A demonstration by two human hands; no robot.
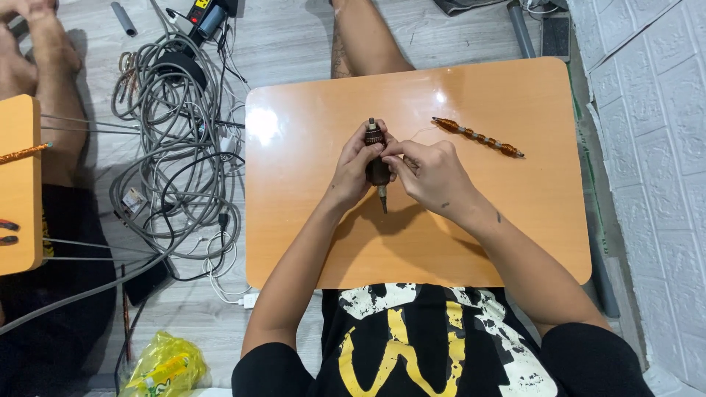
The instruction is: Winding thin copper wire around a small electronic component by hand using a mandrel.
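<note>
Over the middle of a small orange table [529, 220], my left hand [353, 167] grips a dark brown spindle-shaped piece [378, 170] with a metal tip at each end. My right hand [428, 173] pinches at its upper part, thumb and forefinger meeting near the left hand's fingers. A thin pale thread seems to run from the fingers toward the upper right. Beyond my right hand an orange-brown wound rod with grey bands [478, 137] lies on the table, untouched.
A big tangle of grey and black cables [176, 147] covers the floor to the left. Another person's legs [44, 95] and a second orange table [18, 184] are at far left. A yellow plastic bag [163, 366] lies lower left. A white wall runs along the right.
</note>
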